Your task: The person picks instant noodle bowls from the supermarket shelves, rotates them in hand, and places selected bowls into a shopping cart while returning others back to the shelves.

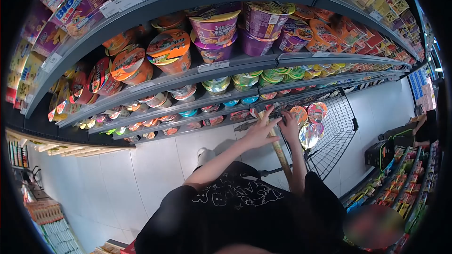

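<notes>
My left hand point(260, 132) reaches over the handle of a shopping cart point(332, 134), its fingers spread and nothing held. My right hand point(289, 124) is just right of it, on the basket side of the yellowish handle point(281, 157). Its fingers are loosely bent and apart, with no item visible in them. Several round instant noodle cups lie together in the wire basket, among them a red one point(317, 112) and a shiny silver-topped one point(309, 136). The fingertips of both hands are close to each other near the handle's far end.
Shelves point(214, 66) of noodle cups curve across the front, with purple cups point(214, 28) and orange cups point(169, 49). A person point(426, 124) is at the far right beside a black shopping basket point(376, 155). More packaged goods point(400, 178) line the lower right.
</notes>
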Tool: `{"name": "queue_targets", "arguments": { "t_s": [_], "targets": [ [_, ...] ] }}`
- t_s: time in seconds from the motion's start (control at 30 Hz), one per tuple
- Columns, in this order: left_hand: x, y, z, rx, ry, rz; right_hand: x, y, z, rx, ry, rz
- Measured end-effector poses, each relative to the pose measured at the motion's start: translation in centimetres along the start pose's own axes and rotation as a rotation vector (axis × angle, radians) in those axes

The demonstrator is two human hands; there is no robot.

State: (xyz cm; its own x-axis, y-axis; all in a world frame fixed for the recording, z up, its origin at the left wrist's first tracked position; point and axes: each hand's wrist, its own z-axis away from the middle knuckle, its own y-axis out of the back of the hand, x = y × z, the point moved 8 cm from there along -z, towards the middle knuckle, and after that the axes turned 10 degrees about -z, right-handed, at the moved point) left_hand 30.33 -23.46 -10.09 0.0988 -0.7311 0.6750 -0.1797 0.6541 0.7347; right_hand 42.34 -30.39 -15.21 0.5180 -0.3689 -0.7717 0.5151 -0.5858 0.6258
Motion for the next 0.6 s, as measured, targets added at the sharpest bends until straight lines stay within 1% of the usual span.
{"name": "queue_targets", "arguments": {
  "t_s": [0.03, 0.07, 0.1, 0.17, 0.2, 0.23, 0.3, 0.37, 0.43, 0.47, 0.53, 0.6],
  "targets": [
    [0.2, -0.5, -0.5, -0.001, 0.003, 0.002, -2.1, 0.6, 0.5, 0.149, 0.139, 0.411],
    [0.4, -0.7, -1.0, 0.023, 0.001, -0.005, -2.3, 0.9, 0.5, 0.185, 0.208, 0.509],
    [0.4, -1.0, -1.4, 0.043, -0.001, -0.015, -1.6, 1.3, 0.1, 0.181, 0.206, 0.504],
    [0.4, -1.6, -2.5, 0.044, -0.005, 0.013, 2.8, 2.4, -1.3, 0.094, -0.131, 0.134],
    [0.5, -2.0, -3.1, 0.006, -0.001, 0.045, 2.6, 3.1, -1.6, 0.097, -0.073, 0.148],
    [0.6, -2.3, -3.7, -0.032, 0.004, 0.078, 3.1, 3.8, -1.9, 0.093, -0.066, 0.146],
    [0.7, -2.6, -4.7, -0.024, 0.008, 0.064, 3.4, 4.3, -2.6, 0.013, -0.011, 0.071],
    [1.0, -3.2, -5.8, -0.030, -0.022, 0.039, 3.6, 5.2, -3.0, 0.018, -0.035, 0.005],
    [1.0, -3.7, -7.0, -0.034, -0.022, 0.061, 4.7, 5.8, -3.5, 0.002, -0.126, -0.067],
    [1.2, -3.9, -7.6, -0.029, -0.040, 0.066, 6.1, 5.9, -3.8, 0.042, -0.052, -0.015],
    [1.3, -3.8, -8.4, -0.016, -0.055, 0.070, 6.6, 6.5, -4.2, 0.041, -0.062, -0.008],
    [1.8, -4.3, -9.4, -0.072, -0.041, 0.130, 8.0, 7.2, -4.5, 0.052, -0.090, 0.003]
  ]
}}
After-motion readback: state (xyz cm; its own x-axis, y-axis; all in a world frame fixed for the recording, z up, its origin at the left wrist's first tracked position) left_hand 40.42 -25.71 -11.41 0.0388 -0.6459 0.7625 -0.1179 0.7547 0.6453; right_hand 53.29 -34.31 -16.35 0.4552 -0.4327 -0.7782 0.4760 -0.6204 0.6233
